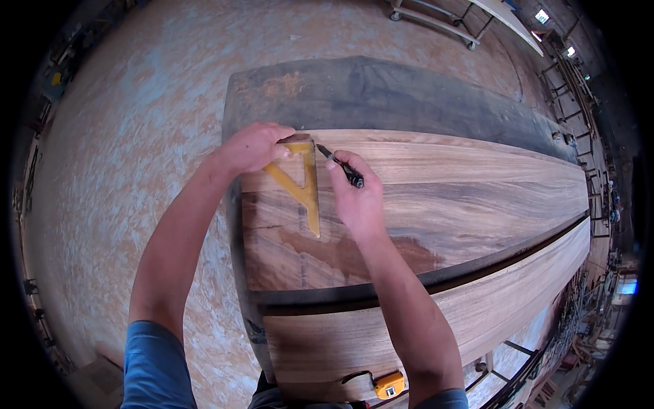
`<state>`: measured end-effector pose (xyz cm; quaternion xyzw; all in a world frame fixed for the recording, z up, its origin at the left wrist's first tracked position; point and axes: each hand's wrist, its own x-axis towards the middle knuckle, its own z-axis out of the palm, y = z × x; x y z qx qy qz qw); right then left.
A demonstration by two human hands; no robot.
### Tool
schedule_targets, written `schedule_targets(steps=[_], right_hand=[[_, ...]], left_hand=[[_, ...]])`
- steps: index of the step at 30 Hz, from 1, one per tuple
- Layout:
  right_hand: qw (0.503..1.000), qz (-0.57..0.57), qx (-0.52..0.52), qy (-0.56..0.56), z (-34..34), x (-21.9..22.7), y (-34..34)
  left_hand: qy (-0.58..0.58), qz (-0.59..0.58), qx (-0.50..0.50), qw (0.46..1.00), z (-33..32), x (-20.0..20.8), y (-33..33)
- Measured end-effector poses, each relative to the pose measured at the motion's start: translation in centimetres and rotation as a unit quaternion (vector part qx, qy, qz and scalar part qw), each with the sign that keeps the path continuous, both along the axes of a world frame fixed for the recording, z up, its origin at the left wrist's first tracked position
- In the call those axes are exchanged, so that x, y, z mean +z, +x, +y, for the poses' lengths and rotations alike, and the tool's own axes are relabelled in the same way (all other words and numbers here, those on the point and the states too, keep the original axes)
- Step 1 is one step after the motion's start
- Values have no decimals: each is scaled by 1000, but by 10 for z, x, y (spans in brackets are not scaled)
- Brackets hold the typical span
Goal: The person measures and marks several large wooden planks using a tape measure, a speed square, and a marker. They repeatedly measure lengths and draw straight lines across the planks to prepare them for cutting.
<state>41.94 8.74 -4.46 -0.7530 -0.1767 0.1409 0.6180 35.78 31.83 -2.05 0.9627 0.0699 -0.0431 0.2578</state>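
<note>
A yellow triangular try square (pixel 309 180) lies on the wide wooden board (pixel 409 194), its thick stock along the board's far edge. My left hand (pixel 255 146) grips the stock at the far left corner, the thumb on the near side. Pinched in my right hand (pixel 357 194) is a black marking pen (pixel 349 170), its tip close to the square's straight right edge near the far edge of the board. Whether the tip touches the wood I cannot tell.
A second board (pixel 327 347) lies nearer me, across a dark gap. On it rests a yellow tape measure (pixel 390 386). A dark sawdust-strewn cover (pixel 375 92) spreads beyond the boards. A wheeled trolley (pixel 443 20) stands on the floor at the back.
</note>
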Motion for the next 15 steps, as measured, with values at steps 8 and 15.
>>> schedule_targets(steps=[8,15], right_hand=[[999,-14,21,-27,3,4,3],[993,-85,70,-43,-28,23,-19]], left_hand=[[-22,18,24,999,-1,-1,0],[-12,60,19,998,-7,18,1]])
